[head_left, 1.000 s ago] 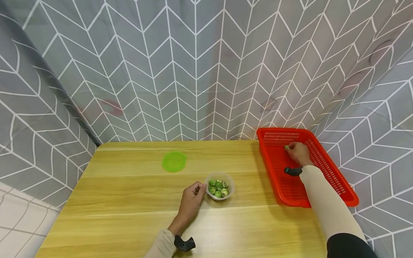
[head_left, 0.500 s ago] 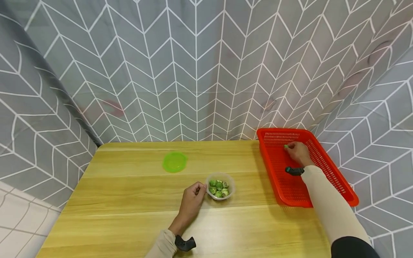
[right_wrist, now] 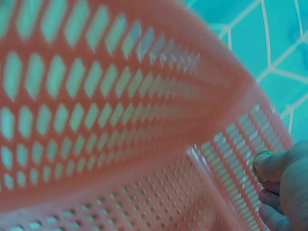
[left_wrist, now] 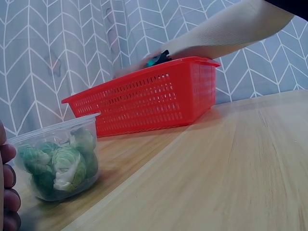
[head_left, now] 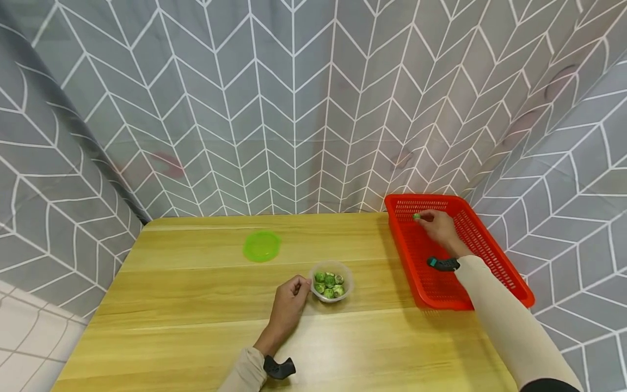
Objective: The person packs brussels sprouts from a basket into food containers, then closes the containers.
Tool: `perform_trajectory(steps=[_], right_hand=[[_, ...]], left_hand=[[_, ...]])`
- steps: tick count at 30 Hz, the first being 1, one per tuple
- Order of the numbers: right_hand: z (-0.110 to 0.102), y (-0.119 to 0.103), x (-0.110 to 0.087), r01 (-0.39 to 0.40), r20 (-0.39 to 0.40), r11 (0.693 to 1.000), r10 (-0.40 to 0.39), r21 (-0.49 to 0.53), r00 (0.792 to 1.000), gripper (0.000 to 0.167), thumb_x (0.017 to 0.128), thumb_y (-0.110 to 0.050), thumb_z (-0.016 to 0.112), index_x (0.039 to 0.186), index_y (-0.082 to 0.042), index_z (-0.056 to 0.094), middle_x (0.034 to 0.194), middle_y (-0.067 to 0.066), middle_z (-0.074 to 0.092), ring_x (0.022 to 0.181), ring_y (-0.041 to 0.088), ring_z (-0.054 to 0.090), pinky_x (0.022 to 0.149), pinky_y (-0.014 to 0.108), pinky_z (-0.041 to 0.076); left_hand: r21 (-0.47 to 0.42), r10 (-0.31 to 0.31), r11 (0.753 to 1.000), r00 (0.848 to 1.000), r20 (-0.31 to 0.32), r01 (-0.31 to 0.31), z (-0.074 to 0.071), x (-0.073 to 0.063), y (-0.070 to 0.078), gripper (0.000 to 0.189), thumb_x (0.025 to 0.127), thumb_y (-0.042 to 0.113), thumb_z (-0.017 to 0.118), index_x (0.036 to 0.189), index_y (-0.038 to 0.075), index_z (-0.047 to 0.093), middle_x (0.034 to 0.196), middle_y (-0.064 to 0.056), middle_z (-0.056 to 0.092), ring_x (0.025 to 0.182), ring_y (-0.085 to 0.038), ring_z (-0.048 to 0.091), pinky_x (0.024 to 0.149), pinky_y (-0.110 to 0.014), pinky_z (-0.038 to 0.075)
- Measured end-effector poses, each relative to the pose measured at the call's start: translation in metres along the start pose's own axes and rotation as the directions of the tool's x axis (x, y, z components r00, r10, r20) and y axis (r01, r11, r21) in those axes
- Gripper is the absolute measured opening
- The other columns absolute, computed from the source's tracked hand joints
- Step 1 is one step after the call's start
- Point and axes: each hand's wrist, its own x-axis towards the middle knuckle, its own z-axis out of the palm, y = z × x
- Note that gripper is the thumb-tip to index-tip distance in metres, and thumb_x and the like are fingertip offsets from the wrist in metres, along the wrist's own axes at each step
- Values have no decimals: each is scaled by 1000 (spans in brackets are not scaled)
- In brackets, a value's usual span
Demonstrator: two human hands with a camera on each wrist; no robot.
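My right hand (head_left: 439,226) pinches a small Brussels sprout (head_left: 416,216) between thumb and fingertips, above the floor of the red plastic basket (head_left: 428,286). In the right wrist view the sprout (right_wrist: 261,161) is mostly hidden by the thumb. On the table, a clear plastic container (head_left: 345,293) holds several green Brussels sprouts (head_left: 329,282). My left hand (head_left: 288,306) rests on the tabletop with curled fingers, thumb and forefinger at the container's left rim. Part of those fingers (left_wrist: 9,175) shows beside the container (left_wrist: 72,192) in the left wrist view.
A round green lid (head_left: 262,246) lies flat behind the container. The wooden table (head_left: 196,305) backs onto a grey patterned curtain (head_left: 294,109), which also hangs at both sides. The basket's high slotted walls surround the right hand.
My right hand, holding the sprout, has lifted slightly and moved left inside the basket. The left hand stays at the container. The head view has shifted a little.
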Motion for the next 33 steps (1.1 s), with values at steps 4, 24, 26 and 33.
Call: perform_trajectory(steps=[4,24,26,33], right_hand=[[1,-9,-9,42,-17,999,-42,11,999,30,99,-23,66,118,1,69,116,23,68,105,40,62,86,50,50],[9,-59,-43,145,-63,984,-139,101,988,24,95,-23,73,113,-7,74,112,12,73,106,28,67,88,33,52],[9,-63,-46,151,-71,981,-143,124,987,24,94,-23,74,113,-7,73,111,11,73,104,26,67,83,22,52],[15,-75,-56,182,-70,957,-171,227,983,24,94,-16,74,114,-3,72,112,14,71,102,21,68,78,8,48]], left_hand=[[0,-6,1000,1000,6,6,0,0,0,39,102,42,58,82,10,68,65,2,54,56,-9,41,55,-23,36],[5,3,1000,1000,-4,-3,-2,0,-1,35,103,37,59,81,11,66,66,1,55,56,-9,42,56,-24,37],[4,2,1000,1000,-3,-2,-1,0,-1,35,103,36,59,81,11,66,64,2,53,55,-9,41,55,-24,36],[6,-1,1000,1000,-3,1,0,0,0,34,103,35,60,79,10,65,62,5,49,55,-8,40,55,-23,36]])
